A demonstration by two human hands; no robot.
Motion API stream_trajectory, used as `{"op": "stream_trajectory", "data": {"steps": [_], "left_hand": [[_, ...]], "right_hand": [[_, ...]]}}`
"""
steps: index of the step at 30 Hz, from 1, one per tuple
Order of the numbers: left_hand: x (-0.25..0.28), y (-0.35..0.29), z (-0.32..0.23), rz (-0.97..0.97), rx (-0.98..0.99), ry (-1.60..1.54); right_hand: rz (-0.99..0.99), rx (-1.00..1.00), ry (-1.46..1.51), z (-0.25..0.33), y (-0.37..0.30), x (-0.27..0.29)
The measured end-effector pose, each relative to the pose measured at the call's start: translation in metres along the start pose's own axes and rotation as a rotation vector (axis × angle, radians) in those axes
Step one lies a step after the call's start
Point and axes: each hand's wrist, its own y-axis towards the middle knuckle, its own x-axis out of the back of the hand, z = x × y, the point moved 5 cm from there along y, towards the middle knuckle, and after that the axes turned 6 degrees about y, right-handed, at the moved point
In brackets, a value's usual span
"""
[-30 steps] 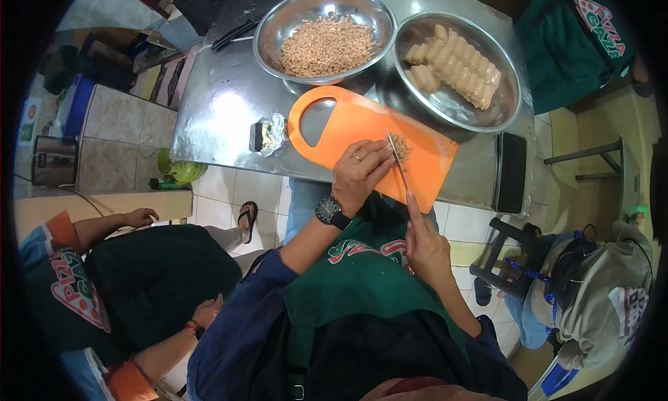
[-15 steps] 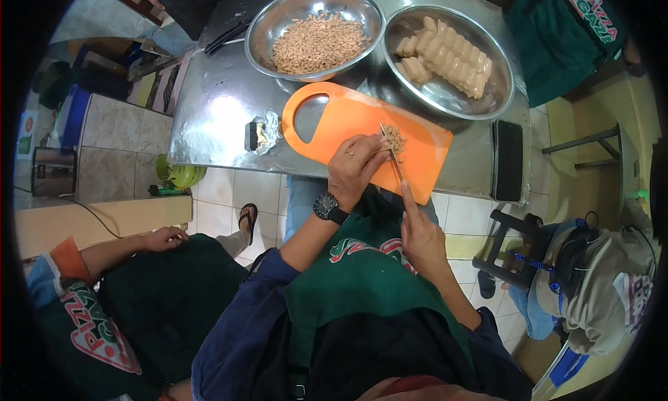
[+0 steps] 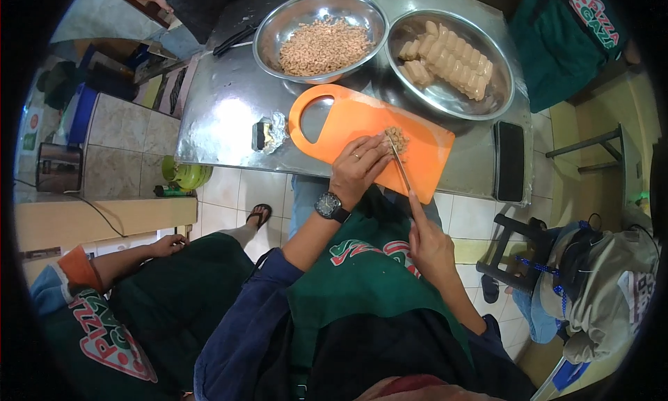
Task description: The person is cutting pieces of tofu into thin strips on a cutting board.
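My right hand (image 3: 433, 250) grips a knife (image 3: 401, 166) by its handle, the blade slanting up and left across the orange cutting board (image 3: 355, 112). My left hand (image 3: 355, 170), with a ring and a black watch, lies on the board just left of the blade. Its fingers are bent and pressed together, and what they hold is hidden beneath them. Small chopped pale-brown pieces (image 3: 398, 138) are heaped by the knife tip. Behind the board a steel bowl (image 3: 264, 50) holds many similar chopped bits; a second steel bowl (image 3: 506, 88) holds rows of whole, sausage-like pale-brown pieces.
On the metal table (image 3: 223, 133), crumpled foil with a small dark block (image 3: 268, 135) lies left of the board. A black phone (image 3: 509, 163) rests at the right edge. Someone in a green apron (image 3: 177, 297) sits at my left; a dark stool (image 3: 504, 248) stands at right.
The view has shifted slightly, moving the table contents a little rightward. My right hand and the knife have drawn down slightly toward me. My left hand's fingers lie flatter beside the blade.
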Motion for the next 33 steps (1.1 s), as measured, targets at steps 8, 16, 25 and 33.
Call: {"op": "stream_trajectory", "data": {"steps": [8, 16, 25, 33], "left_hand": [[0.002, 0.001, 0.000, 0.012, 0.013, -0.021], [0.002, -0.002, 0.001, -0.046, 0.062, -0.063], [0.004, 0.005, 0.000, 0.009, 0.068, -0.063], [0.004, 0.003, 0.001, 0.012, 0.081, -0.091]], "right_hand": [[-0.005, 0.018, -0.039, -0.008, -0.004, -0.003], [-0.075, 0.047, 0.053, 0.007, 0.003, 0.014], [0.022, -0.014, -0.067, 0.010, 0.003, 0.002], [0.029, -0.019, -0.025, 0.013, 0.021, 0.000]]}}
